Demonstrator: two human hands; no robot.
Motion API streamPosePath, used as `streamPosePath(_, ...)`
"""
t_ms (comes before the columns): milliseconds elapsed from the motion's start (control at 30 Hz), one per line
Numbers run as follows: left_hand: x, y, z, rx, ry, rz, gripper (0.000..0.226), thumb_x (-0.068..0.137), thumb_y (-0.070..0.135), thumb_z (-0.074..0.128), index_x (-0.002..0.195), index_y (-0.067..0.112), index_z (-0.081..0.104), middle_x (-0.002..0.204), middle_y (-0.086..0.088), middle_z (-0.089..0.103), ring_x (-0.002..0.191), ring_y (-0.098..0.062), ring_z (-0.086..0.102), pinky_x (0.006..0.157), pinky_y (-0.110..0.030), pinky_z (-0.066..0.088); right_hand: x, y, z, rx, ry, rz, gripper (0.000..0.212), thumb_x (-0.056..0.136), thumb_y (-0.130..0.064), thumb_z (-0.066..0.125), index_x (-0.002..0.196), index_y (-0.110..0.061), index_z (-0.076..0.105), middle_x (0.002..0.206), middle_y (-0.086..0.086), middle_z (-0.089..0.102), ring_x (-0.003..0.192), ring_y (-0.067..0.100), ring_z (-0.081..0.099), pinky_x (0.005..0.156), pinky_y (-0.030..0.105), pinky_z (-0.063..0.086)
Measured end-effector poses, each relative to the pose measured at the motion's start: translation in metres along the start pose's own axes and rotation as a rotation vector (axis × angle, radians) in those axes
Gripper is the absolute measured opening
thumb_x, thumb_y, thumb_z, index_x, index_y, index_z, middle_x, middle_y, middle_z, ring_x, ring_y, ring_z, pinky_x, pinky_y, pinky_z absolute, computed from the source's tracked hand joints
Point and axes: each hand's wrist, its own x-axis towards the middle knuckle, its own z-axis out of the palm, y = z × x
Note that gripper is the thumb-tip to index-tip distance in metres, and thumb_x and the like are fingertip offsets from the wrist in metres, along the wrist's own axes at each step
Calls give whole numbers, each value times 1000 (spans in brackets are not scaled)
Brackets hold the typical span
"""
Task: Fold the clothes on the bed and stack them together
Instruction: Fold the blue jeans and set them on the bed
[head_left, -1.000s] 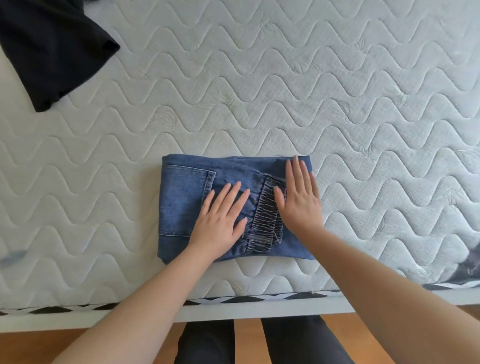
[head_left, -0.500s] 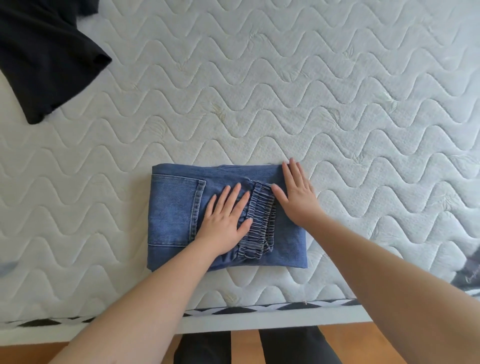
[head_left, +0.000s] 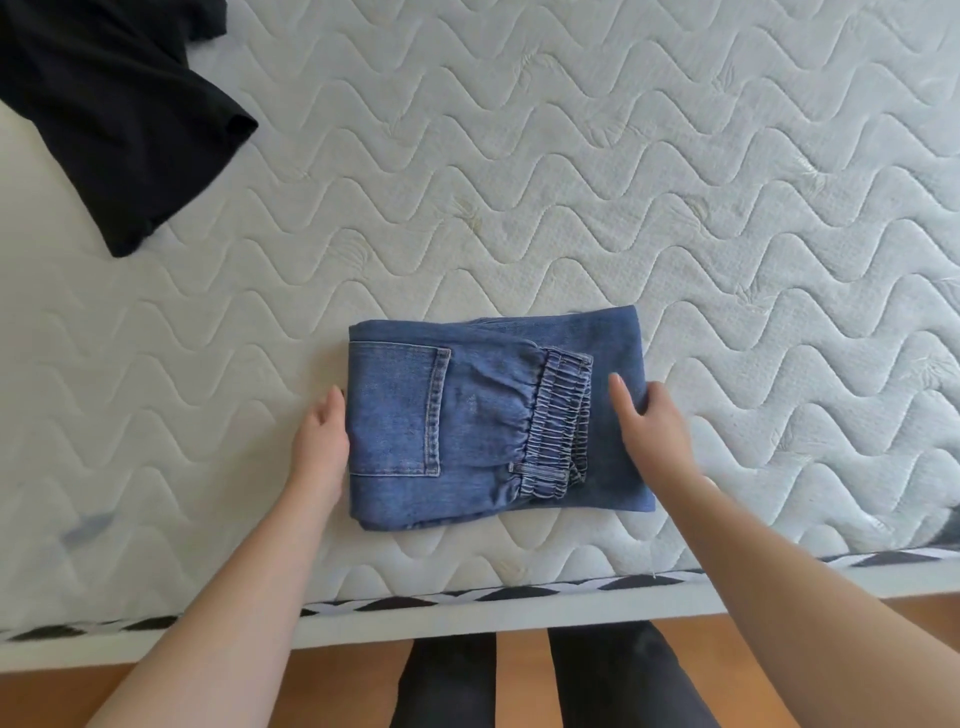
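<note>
Folded jeans (head_left: 493, 415) flat on the mattress (head_left: 675, 182), near its front edge, back pocket up at left, elastic waistband gathered toward the right. Left hand (head_left: 319, 444) set against the left edge of the jeans, fingers out of sight under the fold, so cannot tell whether gripping or only touching. Right hand (head_left: 652, 421) at the right edge, thumb on top of the denim, fingers curled round the edge beneath, pinching it. Black garment (head_left: 119, 114) unfolded at far left corner, well apart from the jeans. Dark trouser legs (head_left: 623, 680) and wooden floor (head_left: 337, 691) below the mattress edge
</note>
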Motion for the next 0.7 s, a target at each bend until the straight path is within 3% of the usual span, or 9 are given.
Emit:
streamPosePath(67, 9, -1, -2, -101, -129, -135, 62, 93, 66, 43, 135, 21, 54, 133, -2, 61, 123, -22, 57, 110, -46, 41, -2, -4, 2, 13, -20, -31, 51, 78, -77, 54, 93, -28, 49, 87, -16, 58, 76, -5, 52, 57, 20, 35)
streamPosePath(133, 15, -1, -2, -127, -208, -133, 58, 93, 65, 47, 131, 23, 57, 130, 2, 64, 120, -19, 59, 108, -42, 43, -4, -7, 3, 42, -49, -44, 58, 71, -77, 63, 103, -31, 49, 91, -24, 56, 79, -9, 52, 61, 16, 36)
streamPosePath(267, 13, 2, -2, -129, -282, -122, 69, 88, 69, 51, 135, 18, 57, 131, 3, 64, 121, -17, 58, 111, -42, 40, -2, -12, 6, 96, -160, -34, 48, 67, -67, 75, 100, -35, 62, 92, -23, 68, 92, 5, 66, 76, 26, 50)
streamPosePath(400, 3, 0, 3, -186, -277, -14, 46, 97, 60, 44, 124, 28, 62, 129, 7, 64, 120, -11, 59, 111, -44, 40, -11, -13, 15, 105, -138, -98, 71, 52, -77, 77, 110, -42, 53, 92, -32, 64, 84, -12, 59, 72, 14, 43)
streamPosePath(500, -6, -2, 10, -269, -325, -7, 59, 93, 67, 39, 129, 25, 58, 131, 2, 63, 122, -14, 59, 110, -47, 42, -14, -13, 20, 78, -79, -112, 92, 49, -77, 79, 125, -40, 42, 98, -35, 56, 88, -7, 53, 73, 14, 38)
streamPosePath(600, -13, -1, 8, -156, -310, 73, 74, 73, 79, 48, 127, 28, 47, 127, 1, 61, 115, -14, 59, 103, -44, 46, -10, -15, 22, 79, -102, -124, 87, 53, -71, 81, 125, -42, 41, 100, -34, 57, 88, -14, 51, 72, 13, 38)
streamPosePath(633, -15, -1, 6, -121, -301, 104, 69, 72, 74, 57, 125, 32, 44, 124, 3, 61, 111, -12, 60, 98, -40, 48, -9, -15, 22, 80, -105, -123, 82, 56, -67, 82, 123, -42, 42, 99, -34, 57, 87, -14, 51, 71, 13, 39)
streamPosePath(700, -16, -2, 2, -80, -308, 165, 63, 78, 44, 73, 129, 35, 38, 122, 9, 60, 108, -8, 61, 93, -35, 49, -8, -17, 21, 91, -117, -124, 75, 62, -58, 84, 123, -38, 45, 99, -31, 59, 88, -11, 54, 71, 14, 39)
